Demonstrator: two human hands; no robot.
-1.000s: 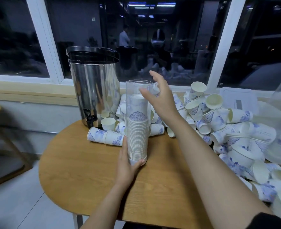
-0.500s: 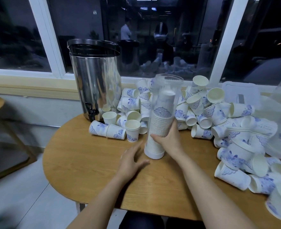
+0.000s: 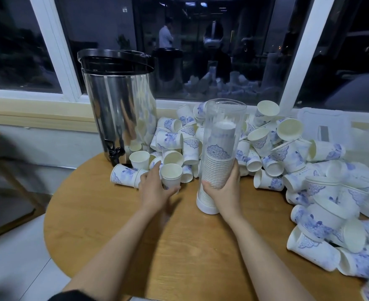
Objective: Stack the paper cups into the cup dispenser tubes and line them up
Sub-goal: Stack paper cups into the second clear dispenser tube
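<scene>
A clear cup dispenser tube with a white base stands upright on the round wooden table. It holds a stack of nested paper cups reaching about two thirds of its height. My right hand grips the tube low down. My left hand curls around an upright white paper cup with blue print standing left of the tube. Several loose cups lie heaped behind and to the right.
A steel hot-water urn with a black lid and tap stands at the back left by the window. More loose cups crowd the table's right side. A clear plastic lid leans on the sill.
My right hand came down from the tube's top to grip it low and shifted it right. My left hand let go of the tube's base and reached to the upright cup.
</scene>
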